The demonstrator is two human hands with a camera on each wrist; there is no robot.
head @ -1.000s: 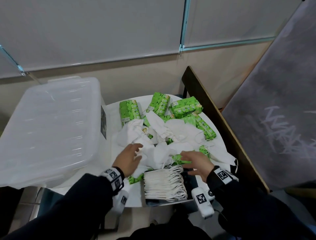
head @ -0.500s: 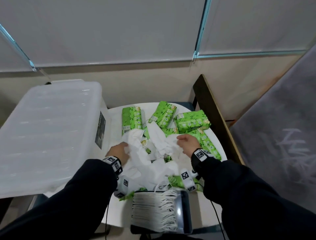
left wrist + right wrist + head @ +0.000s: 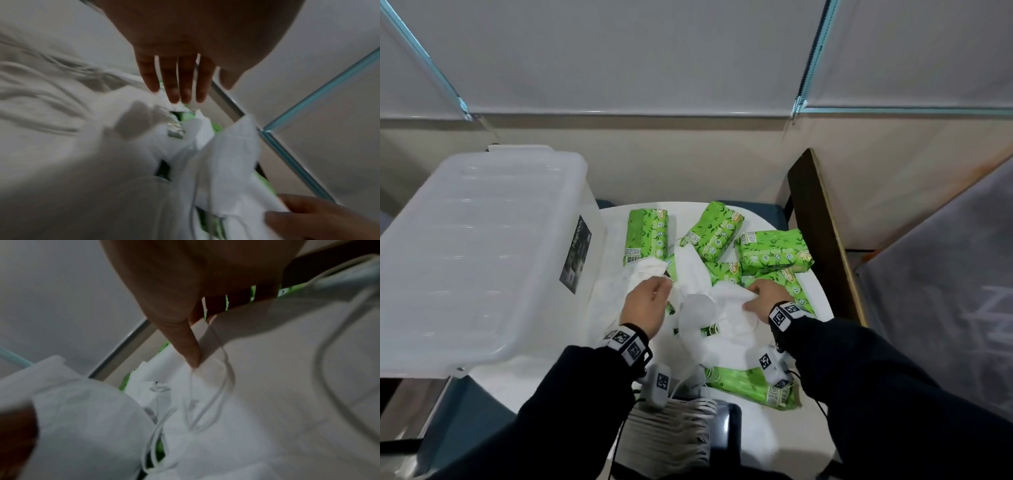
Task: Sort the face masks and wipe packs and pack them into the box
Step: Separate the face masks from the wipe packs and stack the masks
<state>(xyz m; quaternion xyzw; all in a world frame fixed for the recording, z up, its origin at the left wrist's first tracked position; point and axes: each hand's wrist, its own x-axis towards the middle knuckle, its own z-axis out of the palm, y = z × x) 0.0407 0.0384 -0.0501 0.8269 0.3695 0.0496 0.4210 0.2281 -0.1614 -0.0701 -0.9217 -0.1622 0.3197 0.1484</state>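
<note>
- We saw our left hand (image 3: 645,306), fingers straight, resting flat on the loose face masks (image 3: 702,308) heaped mid-table (image 3: 822,294).
- Our right hand (image 3: 763,297) pinched a mask's edge.
- Green wipe packs (image 3: 774,251) lay behind, near the far rim.
- The closed box (image 3: 476,253) crowded the left edge.

the dark label (image 3: 576,255) on the end wall of the translucent box (image 3: 482,246) carries vertical white lettering, too blurred to read. the green wipe packs (image 3: 774,253) bear barcodes and small round emblems, their print illegible. wrist bands (image 3: 628,344) show square black-and-white coded markers.
</note>
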